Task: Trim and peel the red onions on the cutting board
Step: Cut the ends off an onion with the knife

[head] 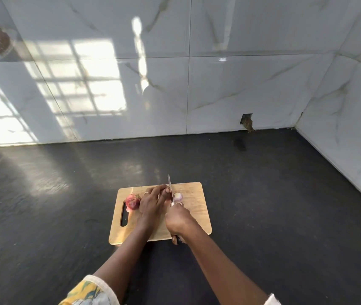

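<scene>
Mid-board, the left hand (152, 201) clamps its grip on one onion (177, 196), steadying it; the right hand (178, 219), grip tight round the knife (170, 188), trims its end. Another onion (132, 201) waits left.

A kitchen: dark countertop (263, 183), marble-tiled wall (241, 73), cutting board (197, 219).

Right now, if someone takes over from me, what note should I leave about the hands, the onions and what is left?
Left hand: holds down an onion at the blade; only a pale part shows, right of the blade.
Right hand: grips the knife, blade on that onion.
Second onion: left on the board, skin and roots on.
Done: trimming seems under way.
Left: finish trimming, peel both.
</scene>
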